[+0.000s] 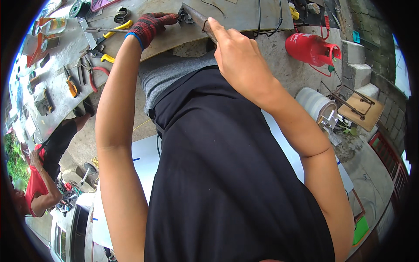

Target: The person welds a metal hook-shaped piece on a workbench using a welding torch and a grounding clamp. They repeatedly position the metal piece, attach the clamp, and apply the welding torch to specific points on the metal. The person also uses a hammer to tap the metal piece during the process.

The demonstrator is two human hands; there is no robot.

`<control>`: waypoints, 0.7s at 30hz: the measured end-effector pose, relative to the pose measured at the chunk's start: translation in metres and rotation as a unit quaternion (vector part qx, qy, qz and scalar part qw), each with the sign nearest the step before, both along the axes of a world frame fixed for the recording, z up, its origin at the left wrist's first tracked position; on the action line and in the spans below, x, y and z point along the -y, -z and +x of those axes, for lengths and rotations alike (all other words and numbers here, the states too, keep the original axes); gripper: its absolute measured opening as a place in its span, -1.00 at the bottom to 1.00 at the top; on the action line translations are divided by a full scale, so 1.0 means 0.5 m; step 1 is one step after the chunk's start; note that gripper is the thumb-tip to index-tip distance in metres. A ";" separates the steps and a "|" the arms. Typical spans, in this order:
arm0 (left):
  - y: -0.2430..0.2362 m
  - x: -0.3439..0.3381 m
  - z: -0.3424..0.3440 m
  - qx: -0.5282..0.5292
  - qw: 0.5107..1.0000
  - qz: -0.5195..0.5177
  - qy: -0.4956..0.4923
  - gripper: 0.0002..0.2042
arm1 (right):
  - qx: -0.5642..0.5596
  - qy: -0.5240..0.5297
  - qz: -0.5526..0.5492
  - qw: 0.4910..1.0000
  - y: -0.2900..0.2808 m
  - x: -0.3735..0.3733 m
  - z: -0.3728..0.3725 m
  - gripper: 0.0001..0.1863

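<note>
My left hand [152, 28] wears a red and black knit glove with a blue cuff. Its fingers reach right and pinch the near side of a small curled metal strip [187, 18] at the table's edge. My bare right hand [242, 56] is wrapped round a tapered, grey-brown metal tool [196, 16], index finger laid along it. The tool's narrow end lies over the curled strip; its exact kind is not plain. Just left of the glove are a pair of yellow-handled cutters [114, 32] and a thin metal rod [102, 30].
Pliers with orange handles [70, 85] and red-handled pliers [92, 78] lie on the metal worktable [56, 102]. A red gas cylinder [305, 47] lies on its side at right, near a metal drum [315, 105] and a stool [360, 111]. Another person [39, 183] is at far left.
</note>
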State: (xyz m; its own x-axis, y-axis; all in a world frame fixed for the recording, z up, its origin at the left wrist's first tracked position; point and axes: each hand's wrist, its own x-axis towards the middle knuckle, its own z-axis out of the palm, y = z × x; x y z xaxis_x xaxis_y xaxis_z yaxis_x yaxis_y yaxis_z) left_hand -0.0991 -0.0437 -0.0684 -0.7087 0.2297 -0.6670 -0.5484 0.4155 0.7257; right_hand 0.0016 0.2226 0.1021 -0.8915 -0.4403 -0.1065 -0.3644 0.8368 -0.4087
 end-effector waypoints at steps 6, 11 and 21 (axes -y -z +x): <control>0.015 0.005 -0.004 0.005 1.000 0.005 -0.006 -0.52 | 0.013 0.013 0.051 0.999 -0.012 0.041 0.018 -0.34; 0.004 0.001 -0.004 -0.008 1.000 -0.009 0.014 -0.51 | -0.024 0.013 0.093 0.995 -0.004 0.077 0.035 -0.33; 0.002 -0.003 -0.008 -0.012 0.999 -0.032 0.009 -0.58 | -0.046 0.022 0.106 0.993 0.020 0.099 0.052 -0.29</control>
State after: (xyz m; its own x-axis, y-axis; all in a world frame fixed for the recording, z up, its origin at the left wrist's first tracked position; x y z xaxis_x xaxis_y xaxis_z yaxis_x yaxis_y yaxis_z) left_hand -0.1033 -0.0420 -0.0695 -0.7205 0.1996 -0.6641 -0.5242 0.4702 0.7100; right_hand 0.0275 0.1730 0.0922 -0.9195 -0.3775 -0.1095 -0.3537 0.9162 -0.1884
